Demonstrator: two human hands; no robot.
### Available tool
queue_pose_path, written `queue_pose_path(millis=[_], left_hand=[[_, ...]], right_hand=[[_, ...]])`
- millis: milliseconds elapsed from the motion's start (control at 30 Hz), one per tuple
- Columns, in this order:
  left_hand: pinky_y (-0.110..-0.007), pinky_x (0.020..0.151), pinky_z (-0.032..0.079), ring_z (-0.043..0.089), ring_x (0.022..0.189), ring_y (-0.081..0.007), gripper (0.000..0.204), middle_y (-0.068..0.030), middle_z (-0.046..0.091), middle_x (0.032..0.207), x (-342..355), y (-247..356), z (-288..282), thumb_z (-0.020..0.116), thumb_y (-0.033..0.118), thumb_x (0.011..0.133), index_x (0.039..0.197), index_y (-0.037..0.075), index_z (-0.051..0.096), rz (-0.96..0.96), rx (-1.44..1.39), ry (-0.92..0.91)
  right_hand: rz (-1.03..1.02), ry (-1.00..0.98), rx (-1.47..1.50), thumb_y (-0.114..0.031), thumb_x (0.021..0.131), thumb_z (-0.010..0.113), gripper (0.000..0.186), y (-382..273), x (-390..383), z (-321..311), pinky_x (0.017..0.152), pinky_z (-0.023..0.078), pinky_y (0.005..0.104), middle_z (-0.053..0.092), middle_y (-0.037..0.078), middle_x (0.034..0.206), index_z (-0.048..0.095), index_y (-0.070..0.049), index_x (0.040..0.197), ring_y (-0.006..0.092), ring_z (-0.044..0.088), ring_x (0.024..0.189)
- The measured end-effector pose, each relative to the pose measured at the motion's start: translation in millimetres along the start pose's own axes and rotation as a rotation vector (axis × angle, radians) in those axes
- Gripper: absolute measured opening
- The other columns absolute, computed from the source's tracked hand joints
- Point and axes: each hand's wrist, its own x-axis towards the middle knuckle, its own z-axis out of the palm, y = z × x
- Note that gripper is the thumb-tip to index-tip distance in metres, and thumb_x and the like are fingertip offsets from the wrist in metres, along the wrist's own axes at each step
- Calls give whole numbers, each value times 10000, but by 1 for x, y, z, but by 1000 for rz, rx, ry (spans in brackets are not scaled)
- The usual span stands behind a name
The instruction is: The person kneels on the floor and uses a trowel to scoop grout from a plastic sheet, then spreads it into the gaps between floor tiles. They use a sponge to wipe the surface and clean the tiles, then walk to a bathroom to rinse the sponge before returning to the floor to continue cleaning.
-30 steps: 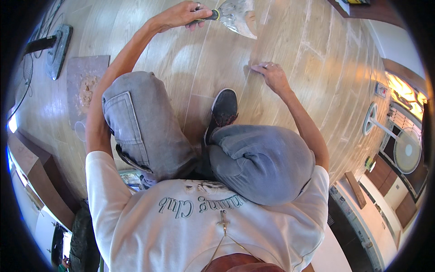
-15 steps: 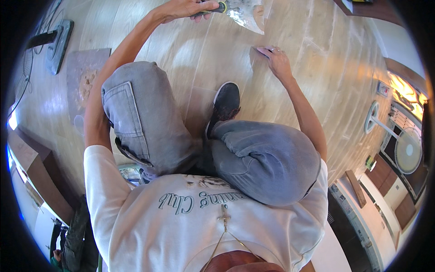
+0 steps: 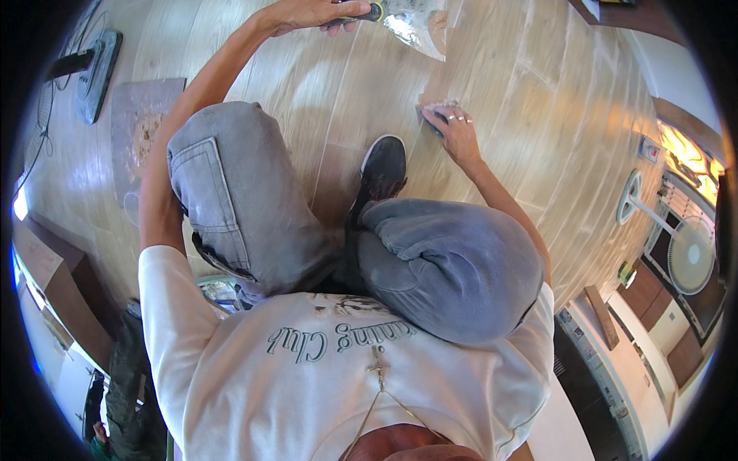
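Note:
My left hand [image 3: 327, 14] is closed round the dark handle of a wide putty knife [image 3: 415, 29] at the top edge. Its broad metal blade points right, with brownish paste on its far end. To the right, my right hand [image 3: 460, 137] presses a small dark flat scraper [image 3: 433, 121] to the wood-look plank floor [image 3: 523, 154]. Pale filler lies along the scraper's far edge, by my ringed fingers. A brownish smear [image 3: 437, 77] runs on the floor between the blade and my right hand. Only the scraper's edge shows.
My dark shoe [image 3: 383, 165] stands just below the right hand. At left lie a board [image 3: 142, 138] with crumbly brown material and a fan's base [image 3: 98, 77]. A white standing fan [image 3: 692, 257] is at right. A person's dark trousers [image 3: 134, 384] show at lower left.
My right hand has drawn the scraper toward me and slightly left, and filler now shows along its edge. The left hand with the putty knife has barely moved.

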Motion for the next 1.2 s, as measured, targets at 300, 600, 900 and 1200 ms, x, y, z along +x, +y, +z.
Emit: queue_pose_path(millis=[300,600,900,1200], left_hand=[[-267,610,499,588,654,-95,439,-16,645,781,-3,7,0,611,478,1004,934,52,691,8,-104,7],[-276,627,500,594,680,-104,453,-19,655,798,-2,-4,-5,627,483,991,970,38,711,-4,-156,16],[-221,583,424,520,632,-57,503,15,612,786,-16,20,14,588,605,964,989,113,688,16,-20,-16],[-223,609,444,510,627,-60,465,-1,612,794,-24,52,16,588,539,991,1018,85,684,70,-118,-45]], right_hand=[[295,-124,25,-140,931,535,454,72,88,-8,905,534,448,683,101,1150,641,-275,1351,321,648,1070],[167,-225,151,-100,921,578,397,-11,-9,-6,872,543,394,700,70,1108,680,-203,1291,280,670,1004],[584,656,1206,-211,1040,580,402,-28,59,-128,1051,442,326,656,118,1249,588,46,1349,184,596,1159],[202,742,394,-1,920,656,458,-59,97,-112,1010,469,403,581,134,1314,646,-148,1354,309,552,1200]])
